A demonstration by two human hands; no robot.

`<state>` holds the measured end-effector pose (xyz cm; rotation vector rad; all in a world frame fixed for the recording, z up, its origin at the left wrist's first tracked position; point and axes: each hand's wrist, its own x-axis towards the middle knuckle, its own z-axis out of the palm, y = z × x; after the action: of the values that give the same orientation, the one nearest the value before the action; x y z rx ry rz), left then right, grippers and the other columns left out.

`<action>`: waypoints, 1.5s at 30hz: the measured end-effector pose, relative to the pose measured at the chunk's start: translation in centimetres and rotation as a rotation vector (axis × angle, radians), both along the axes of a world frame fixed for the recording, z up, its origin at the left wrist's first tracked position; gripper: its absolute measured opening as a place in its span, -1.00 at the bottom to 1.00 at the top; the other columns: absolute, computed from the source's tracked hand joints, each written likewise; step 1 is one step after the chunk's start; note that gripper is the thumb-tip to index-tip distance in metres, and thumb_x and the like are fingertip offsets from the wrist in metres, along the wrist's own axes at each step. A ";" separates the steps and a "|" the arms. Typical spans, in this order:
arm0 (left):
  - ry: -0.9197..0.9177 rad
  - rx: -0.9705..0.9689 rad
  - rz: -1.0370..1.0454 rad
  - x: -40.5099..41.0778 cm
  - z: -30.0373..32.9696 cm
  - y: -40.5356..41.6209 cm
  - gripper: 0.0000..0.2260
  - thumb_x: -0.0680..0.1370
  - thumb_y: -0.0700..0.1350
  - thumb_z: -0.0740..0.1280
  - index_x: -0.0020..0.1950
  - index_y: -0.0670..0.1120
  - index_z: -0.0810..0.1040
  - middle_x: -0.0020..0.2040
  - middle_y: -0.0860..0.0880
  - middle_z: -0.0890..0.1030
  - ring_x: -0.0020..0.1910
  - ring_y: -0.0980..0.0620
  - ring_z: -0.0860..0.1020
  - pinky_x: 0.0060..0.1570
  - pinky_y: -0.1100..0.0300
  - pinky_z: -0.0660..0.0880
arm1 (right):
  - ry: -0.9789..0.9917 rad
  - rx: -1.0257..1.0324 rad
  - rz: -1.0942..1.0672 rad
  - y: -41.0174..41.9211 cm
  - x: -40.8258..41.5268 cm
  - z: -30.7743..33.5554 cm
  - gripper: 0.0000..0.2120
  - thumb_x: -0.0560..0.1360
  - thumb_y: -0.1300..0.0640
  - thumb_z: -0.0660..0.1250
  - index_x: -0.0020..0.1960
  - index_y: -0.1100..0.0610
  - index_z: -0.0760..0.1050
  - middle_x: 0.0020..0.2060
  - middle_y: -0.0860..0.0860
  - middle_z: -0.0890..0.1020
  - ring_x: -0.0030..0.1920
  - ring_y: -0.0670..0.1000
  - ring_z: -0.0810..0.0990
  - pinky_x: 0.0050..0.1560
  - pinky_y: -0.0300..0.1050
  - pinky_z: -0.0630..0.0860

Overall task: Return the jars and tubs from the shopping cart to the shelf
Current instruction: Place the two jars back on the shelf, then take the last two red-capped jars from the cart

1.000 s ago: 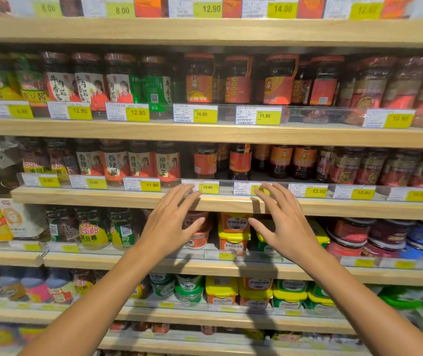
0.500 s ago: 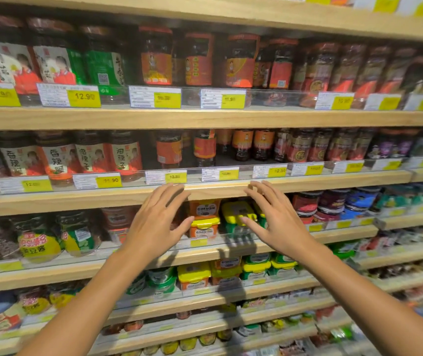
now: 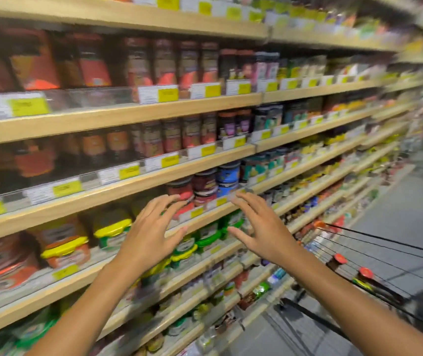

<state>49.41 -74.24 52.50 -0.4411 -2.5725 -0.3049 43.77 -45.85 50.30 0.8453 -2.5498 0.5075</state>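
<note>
Both grips, left hand (image 3: 151, 237) and right hand (image 3: 261, 227), spread, empty; shelf (image 3: 118, 191) labels blurred, unreadable

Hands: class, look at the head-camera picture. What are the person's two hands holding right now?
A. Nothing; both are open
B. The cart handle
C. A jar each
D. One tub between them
A: the left hand and right hand hang in front of the shelf with fingers spread and nothing in them, and the cart stands apart to the right.
</note>
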 end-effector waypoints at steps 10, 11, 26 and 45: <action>-0.169 -0.044 -0.363 -9.0 -5.2 28.3 -0.43 0.56 0.33 0.10 0.47 0.07 0.37 0.46 0.05 0.39 0.44 -0.01 0.35 0.39 0.04 0.33 | -0.101 -0.069 -0.367 26.3 1.6 -5.1 -0.35 0.57 -0.30 0.19 0.54 0.01 0.27 0.52 0.02 0.30 0.51 0.10 0.26 0.46 0.12 0.32; -0.176 -0.051 -0.406 -9.6 -5.8 30.6 -0.43 0.57 0.33 0.09 0.47 0.05 0.38 0.46 0.04 0.40 0.43 -0.02 0.36 0.40 0.03 0.34 | -0.093 -0.068 -0.401 28.6 2.0 -5.7 -0.36 0.57 -0.29 0.20 0.53 0.03 0.29 0.50 0.04 0.34 0.49 0.11 0.29 0.43 0.13 0.35; -0.336 -0.017 -0.743 -19.7 -12.3 49.3 -0.49 0.56 0.28 0.22 0.47 0.11 0.37 0.45 0.13 0.38 0.43 0.10 0.34 0.37 0.06 0.38 | -0.230 -0.104 -0.782 44.1 0.2 -12.1 -0.37 0.57 -0.31 0.19 0.54 -0.05 0.22 0.50 -0.07 0.30 0.51 -0.04 0.23 0.48 0.04 0.32; -0.615 -0.029 -0.892 -42.5 -20.8 57.6 -0.50 0.59 0.14 0.28 0.51 0.07 0.31 0.48 0.09 0.34 0.48 0.05 0.28 0.46 -0.01 0.28 | -0.466 -0.157 -0.988 49.7 -17.0 -18.3 -0.30 0.56 -0.34 0.18 0.58 -0.03 0.18 0.54 -0.07 0.25 0.54 -0.07 0.16 0.51 -0.03 0.21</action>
<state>6.93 -16.66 31.74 -1.7292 -2.7667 -0.8065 26.77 3.86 32.03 -0.6779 -2.8476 0.5839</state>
